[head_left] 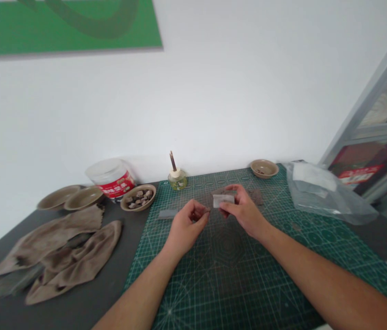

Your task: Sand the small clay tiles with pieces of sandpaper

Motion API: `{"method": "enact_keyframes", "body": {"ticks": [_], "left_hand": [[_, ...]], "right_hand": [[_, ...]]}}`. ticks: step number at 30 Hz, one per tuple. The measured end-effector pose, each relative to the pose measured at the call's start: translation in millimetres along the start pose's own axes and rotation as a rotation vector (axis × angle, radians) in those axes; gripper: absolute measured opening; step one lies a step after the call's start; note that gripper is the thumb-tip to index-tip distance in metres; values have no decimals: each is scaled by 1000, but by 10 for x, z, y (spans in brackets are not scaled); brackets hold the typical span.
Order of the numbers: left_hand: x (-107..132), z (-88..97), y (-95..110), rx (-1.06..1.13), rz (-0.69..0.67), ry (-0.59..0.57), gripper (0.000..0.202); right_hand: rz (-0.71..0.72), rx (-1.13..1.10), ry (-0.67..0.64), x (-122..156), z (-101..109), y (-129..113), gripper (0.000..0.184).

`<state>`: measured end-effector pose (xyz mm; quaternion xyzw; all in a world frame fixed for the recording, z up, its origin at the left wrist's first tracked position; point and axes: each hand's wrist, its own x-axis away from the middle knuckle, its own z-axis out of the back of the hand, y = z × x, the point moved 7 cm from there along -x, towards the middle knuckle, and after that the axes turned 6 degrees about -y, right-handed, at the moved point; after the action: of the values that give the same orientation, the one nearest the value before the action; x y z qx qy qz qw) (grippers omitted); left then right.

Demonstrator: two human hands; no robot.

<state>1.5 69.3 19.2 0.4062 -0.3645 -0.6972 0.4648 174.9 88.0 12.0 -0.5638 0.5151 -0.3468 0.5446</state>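
1. Left hand (188, 227): we record it clenched in a pinch, thumb and fingers gripping a small dark piece (207, 211), too small for us to identify.
2. Right hand (243, 211): we record it grasping a pale rectangular slip (223, 200) between thumb and fingers, held above the mat and near the left hand's pinch.
3. Green cutting mat (234, 275): we note its printed grid, with a grey strip (167, 214) lying just beside the left hand and dark brown sheet scraps (255, 197) partly hidden beneath the right hand.
4. Far edge of the mat: we list a small glass jar (177, 182) with an upright brush (173, 161) in its cap, a shallow ceramic dish (264, 168), and, at the right corner, a clear plastic bag (327, 197).
5. Dark tabletop (134, 243), left of the mat: we list a ceramic bowl (124, 206) of small brown-and-pale pieces (138, 198), a lidded plastic tub (111, 178) with a red label, two stacked-looking shallow dishes (71, 197), and crumpled brown cloths (56, 252).
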Motion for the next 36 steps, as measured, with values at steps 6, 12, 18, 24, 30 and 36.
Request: {"method": "enact_keyframes", "body": {"ticks": [6, 12, 18, 24, 30, 36], "left_hand": [[6, -20, 20, 11, -1, -16, 11], [29, -95, 35, 0, -4, -83, 8], [31, -81, 0, -6, 5, -42, 9], [42, -122, 17, -68, -32, -69, 7], [57, -137, 15, -86, -36, -62, 11], [59, -139, 43, -140, -38, -25, 12]], "right_hand": [[11, 60, -85, 25, -45, -52, 24], [-121, -194, -91, 29, -107, 62, 45], [-129, -144, -76, 15, -106, 96, 31], [-118, 11, -144, 35, -188, 131, 18], [-128, 26, -138, 37, -181, 168, 20], [-133, -2, -116, 39, -177, 177, 21]]}}
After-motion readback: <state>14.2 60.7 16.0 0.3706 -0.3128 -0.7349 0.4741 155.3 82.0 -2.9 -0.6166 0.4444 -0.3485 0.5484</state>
